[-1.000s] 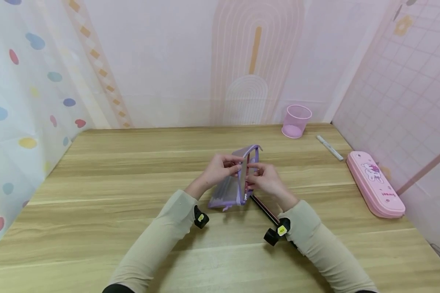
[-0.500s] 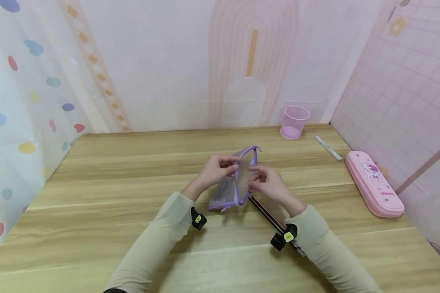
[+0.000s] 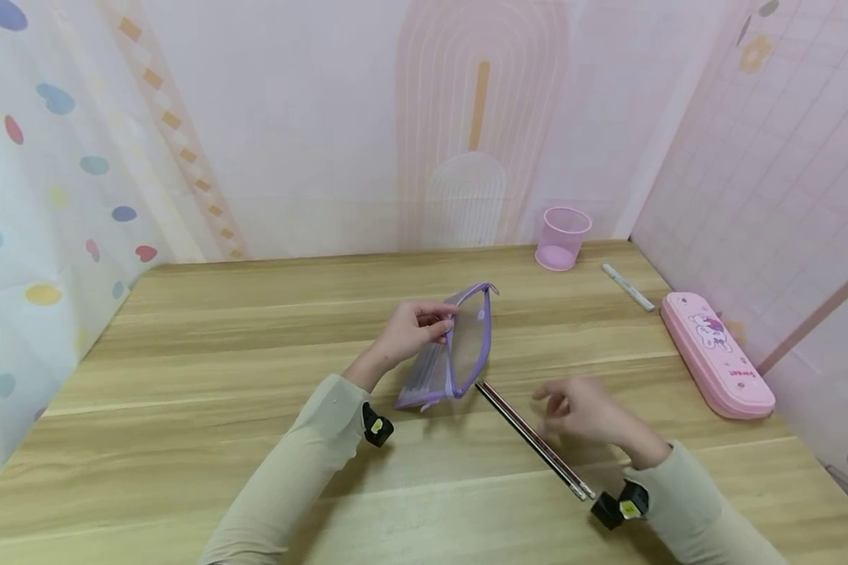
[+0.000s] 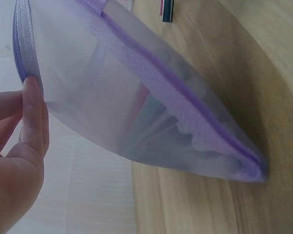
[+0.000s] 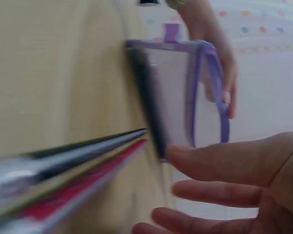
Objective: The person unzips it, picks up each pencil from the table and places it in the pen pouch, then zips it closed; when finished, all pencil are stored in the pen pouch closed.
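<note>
In the head view, a purple-edged mesh zip pouch [image 3: 429,375] stands with its mouth open toward the right. My left hand [image 3: 411,331] pinches the zip edge of the mouth between thumb and fingers, holding it apart. The left wrist view shows faint coloured shapes through the mesh [image 4: 102,97]. My right hand [image 3: 592,412] is held over the table, fingers loosely spread with nothing in them. Two pencils [image 3: 535,442], one dark and one reddish, lie side by side beneath and left of it, their far ends close to the pouch. They look large in the right wrist view.
A pink mesh pen cup [image 3: 562,239] stands at the back right, near a white pen [image 3: 627,286]. Along the right edge lies a pink pencil case [image 3: 717,353] with a cartoon print. Printed cloth [image 3: 311,141] hangs behind the wooden table [image 3: 254,329].
My right hand has left the pouch mouth and moved right and nearer, over the pencils. The red pencil seen at the mouth earlier is gone from there. My left hand keeps its pinch.
</note>
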`<state>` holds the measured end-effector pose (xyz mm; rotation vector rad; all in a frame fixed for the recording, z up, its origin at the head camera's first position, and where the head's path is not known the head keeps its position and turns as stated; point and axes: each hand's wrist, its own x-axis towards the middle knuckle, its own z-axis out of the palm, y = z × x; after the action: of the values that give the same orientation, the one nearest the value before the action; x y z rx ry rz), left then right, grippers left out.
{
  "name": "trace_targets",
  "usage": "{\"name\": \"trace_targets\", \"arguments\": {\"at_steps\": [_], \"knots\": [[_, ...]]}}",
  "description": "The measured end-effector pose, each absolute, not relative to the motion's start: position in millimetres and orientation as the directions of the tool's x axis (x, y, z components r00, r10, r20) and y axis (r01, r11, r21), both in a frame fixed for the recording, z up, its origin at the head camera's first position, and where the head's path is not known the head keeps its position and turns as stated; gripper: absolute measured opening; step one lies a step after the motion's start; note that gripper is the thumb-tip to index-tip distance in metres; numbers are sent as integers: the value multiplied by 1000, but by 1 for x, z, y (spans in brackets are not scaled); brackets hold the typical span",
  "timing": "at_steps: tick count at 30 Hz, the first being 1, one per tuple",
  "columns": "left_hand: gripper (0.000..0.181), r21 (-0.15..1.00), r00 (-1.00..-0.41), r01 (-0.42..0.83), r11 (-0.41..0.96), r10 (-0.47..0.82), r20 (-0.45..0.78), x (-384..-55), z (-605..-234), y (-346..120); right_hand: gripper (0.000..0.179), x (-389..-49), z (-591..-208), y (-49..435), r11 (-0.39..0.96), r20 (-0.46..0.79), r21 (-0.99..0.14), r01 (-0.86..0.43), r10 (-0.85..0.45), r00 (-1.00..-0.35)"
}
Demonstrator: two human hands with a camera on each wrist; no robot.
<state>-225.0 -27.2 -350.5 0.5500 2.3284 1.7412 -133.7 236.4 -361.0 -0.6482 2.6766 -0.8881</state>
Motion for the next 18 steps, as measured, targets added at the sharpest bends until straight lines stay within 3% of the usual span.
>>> {"name": "trace_targets", "arguments": {"at_steps": [4,10,18], "knots": [[30,952,-913,189,242,400,80,-227,-352,-26,33,-119,-370,239,747,-158,-584,-319,-490,-858],[30,953,-915,175,246,397,66,-225,-350,-24,23,-107,-375,233,747,-96,-566,-350,-481,-872],[30,956,-918,163,242,392,57,-225,-350,-25,27,-104,-381,225,746,-111,-600,-289,-436,-893]]}}
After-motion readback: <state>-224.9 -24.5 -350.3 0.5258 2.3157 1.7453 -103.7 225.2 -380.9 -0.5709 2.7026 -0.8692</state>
